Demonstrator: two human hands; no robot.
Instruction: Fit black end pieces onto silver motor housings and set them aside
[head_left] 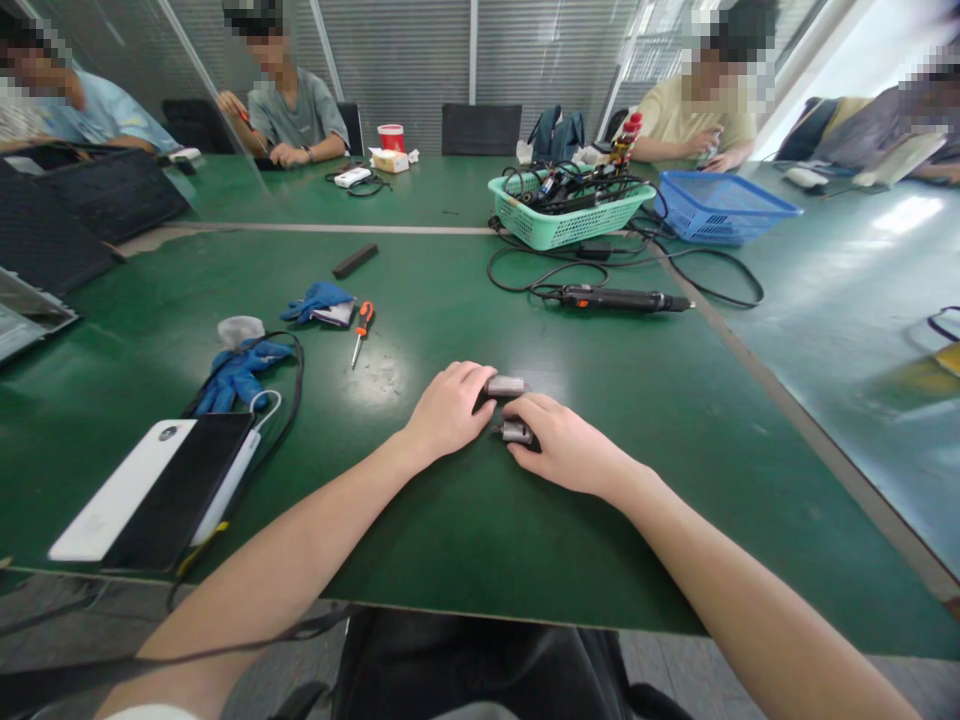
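Both my hands rest near the middle of the green table. My left hand has its thumb and fingers closed around one end of a small silver metal cylinder, possibly a small motor, which points to the right. Just below it, my right hand grips a second, similar silver cylinder with a thin tip at its left end. The two cylinders lie close together, roughly parallel. My fingers hide part of each one.
An orange-handled screwdriver, blue gloves and phones lie to the left. A black electric screwdriver lies beyond my hands, before a green basket of cables and a blue basket. Several people sit around the table.
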